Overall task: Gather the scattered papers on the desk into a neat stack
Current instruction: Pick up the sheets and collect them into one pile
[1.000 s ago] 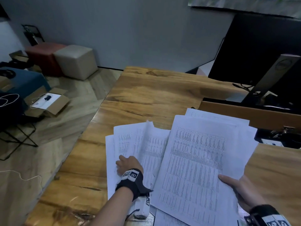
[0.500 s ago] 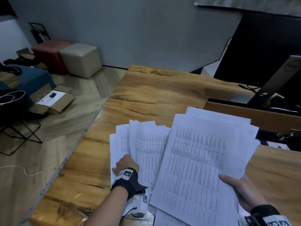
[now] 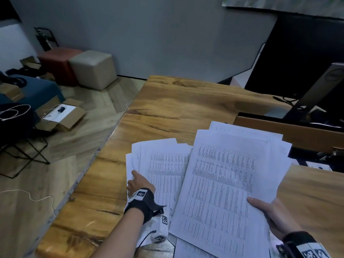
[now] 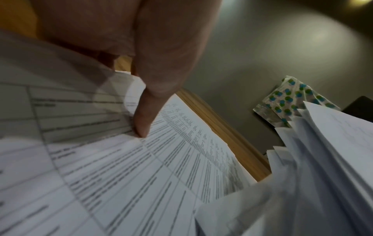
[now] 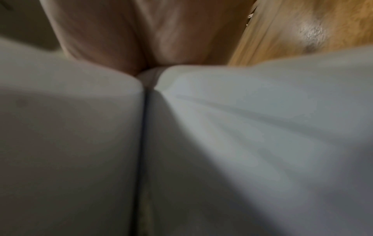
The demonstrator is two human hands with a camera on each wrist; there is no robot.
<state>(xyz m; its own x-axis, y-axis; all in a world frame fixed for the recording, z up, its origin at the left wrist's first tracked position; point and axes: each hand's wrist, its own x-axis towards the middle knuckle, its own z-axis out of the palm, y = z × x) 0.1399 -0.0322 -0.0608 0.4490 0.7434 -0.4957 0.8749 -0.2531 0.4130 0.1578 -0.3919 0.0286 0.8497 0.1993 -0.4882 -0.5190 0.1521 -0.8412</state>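
Observation:
Printed white sheets lie in two groups on the wooden desk (image 3: 176, 108). A fanned left pile (image 3: 167, 168) rests flat on the desk. My left hand (image 3: 140, 183) is at its left edge, thumb stretched out on top and fingers hidden under the sheets. In the left wrist view the thumb (image 4: 145, 111) presses a printed sheet (image 4: 141, 175) while another sheet covers the fingers. A larger stack (image 3: 223, 183) overlaps the pile's right side. My right hand (image 3: 275, 215) grips its lower right corner, thumb on top. The right wrist view shows only blurred paper (image 5: 242, 127) against the palm (image 5: 141, 32).
A wooden riser (image 3: 279, 131) with a monitor stand (image 3: 316, 90) and dark screen (image 3: 297, 53) borders the papers at the back right. The desk's left edge drops to a floor with an open cardboard box (image 3: 61, 116) and two cube stools (image 3: 93, 67).
The sheet that stood lifted in the left pile now lies flat, and the pile's sheets have drawn closer together. My left thumb has stretched out. The right hand and its stack stayed put.

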